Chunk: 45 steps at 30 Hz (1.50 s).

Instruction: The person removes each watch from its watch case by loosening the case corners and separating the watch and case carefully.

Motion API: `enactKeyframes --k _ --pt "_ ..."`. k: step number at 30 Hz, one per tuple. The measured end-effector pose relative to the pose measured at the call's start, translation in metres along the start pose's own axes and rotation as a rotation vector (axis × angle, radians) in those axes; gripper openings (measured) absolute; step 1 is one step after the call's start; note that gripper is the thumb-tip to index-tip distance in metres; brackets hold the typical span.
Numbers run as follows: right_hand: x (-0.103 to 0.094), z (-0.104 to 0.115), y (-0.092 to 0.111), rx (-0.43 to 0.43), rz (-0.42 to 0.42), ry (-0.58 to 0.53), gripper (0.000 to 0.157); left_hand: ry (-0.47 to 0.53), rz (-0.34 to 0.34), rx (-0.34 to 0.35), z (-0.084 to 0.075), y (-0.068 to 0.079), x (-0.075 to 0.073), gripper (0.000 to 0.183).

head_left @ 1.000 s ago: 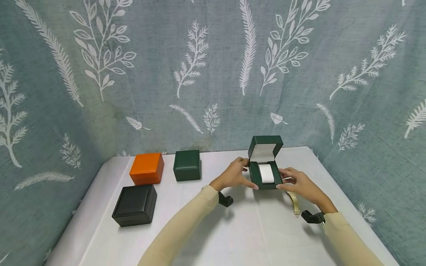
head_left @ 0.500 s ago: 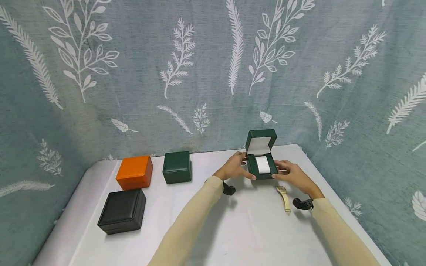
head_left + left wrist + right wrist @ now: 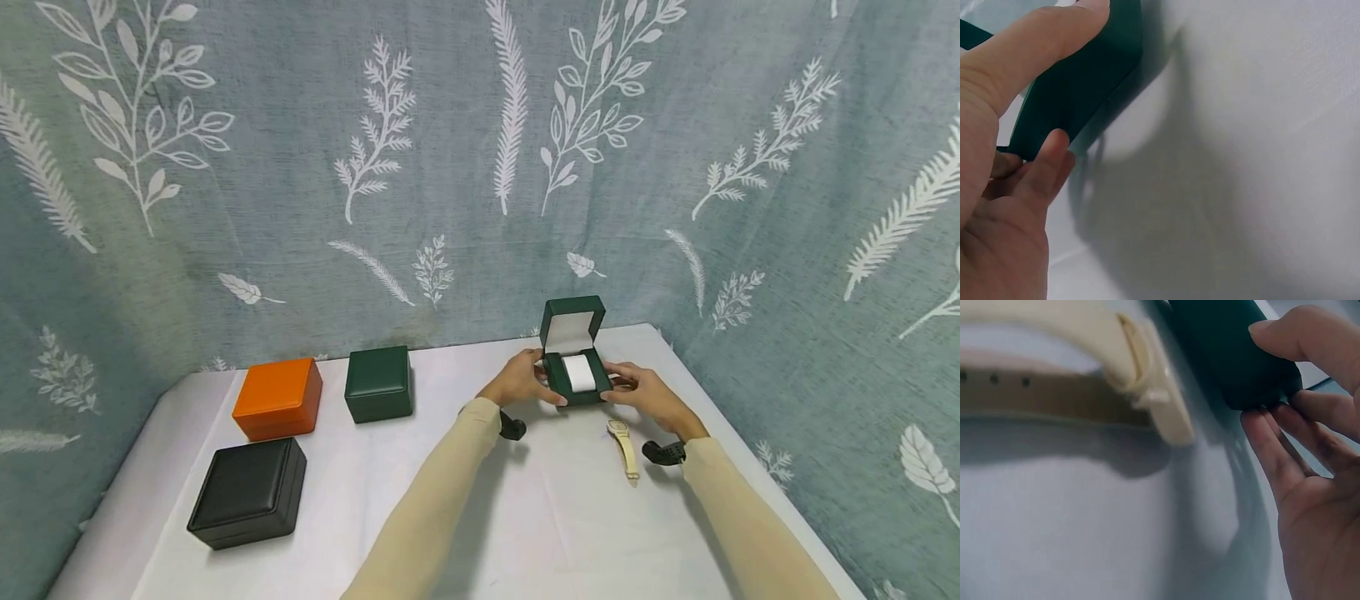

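Observation:
An open green watch box [image 3: 567, 333] stands near the back right of the table, its hinged lid upright. Inside it sits a white cushion [image 3: 579, 373]. My left hand [image 3: 521, 379] holds the box's left side, thumb on the front face, fingers at the side. The right hand [image 3: 651, 396] grips the opposite side in the same way. Both wrist views show the thumb on the dark green wall [image 3: 1085, 87] and fingertips at its corner. A gold-coloured watch [image 3: 623, 450] with a cream strap lies on the table in front of the right hand, its case toward the box.
On the left stand a closed orange box [image 3: 276, 398], a closed black box [image 3: 247, 492] and a second green box [image 3: 378, 383], also closed. They rest on a white-covered table [image 3: 540, 517]. A leaf-patterned grey-blue curtain [image 3: 450, 183] borders the back and sides.
Both hands have moved the open green box back, away from the watch, whose case now shows fully. The whole scene shifts left in the head view, as that camera has turned.

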State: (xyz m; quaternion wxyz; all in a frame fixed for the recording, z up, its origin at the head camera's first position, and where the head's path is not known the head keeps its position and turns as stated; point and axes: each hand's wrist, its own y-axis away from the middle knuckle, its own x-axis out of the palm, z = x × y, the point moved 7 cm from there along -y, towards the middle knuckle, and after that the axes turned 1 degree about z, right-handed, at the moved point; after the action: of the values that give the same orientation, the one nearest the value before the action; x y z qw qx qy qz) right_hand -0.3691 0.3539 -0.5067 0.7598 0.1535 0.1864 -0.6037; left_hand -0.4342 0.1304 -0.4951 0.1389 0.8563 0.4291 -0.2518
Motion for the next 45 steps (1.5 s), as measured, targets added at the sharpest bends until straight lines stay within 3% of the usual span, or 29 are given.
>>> enactKeyframes --k 6,14,22,30,33,40,45 --pt "0.001 -0.001 -0.002 0.001 0.011 0.018 0.071 0.019 -0.012 0.016 0.002 -0.003 0.002 0.093" --pt "0.002 -0.010 -0.003 0.026 0.017 0.010 0.071 -0.039 0.019 0.032 0.003 -0.003 0.005 0.075" --pt "0.002 -0.011 -0.001 0.049 -0.003 0.019 0.073 -0.157 0.042 0.037 0.004 0.002 0.005 0.074" --pt "-0.005 -0.006 0.011 0.008 -0.031 0.104 0.064 -0.267 0.082 0.063 0.004 0.010 0.003 0.069" --pt "-0.008 -0.004 0.016 -0.010 -0.061 0.139 0.058 -0.272 0.110 0.081 0.005 0.017 0.000 0.066" --pt "-0.006 0.010 0.023 -0.078 -0.104 0.172 0.048 -0.231 0.090 0.105 0.008 0.039 -0.011 0.054" --pt "-0.003 0.021 0.030 -0.120 -0.144 0.288 0.043 -0.227 0.087 0.134 0.007 0.054 -0.016 0.046"
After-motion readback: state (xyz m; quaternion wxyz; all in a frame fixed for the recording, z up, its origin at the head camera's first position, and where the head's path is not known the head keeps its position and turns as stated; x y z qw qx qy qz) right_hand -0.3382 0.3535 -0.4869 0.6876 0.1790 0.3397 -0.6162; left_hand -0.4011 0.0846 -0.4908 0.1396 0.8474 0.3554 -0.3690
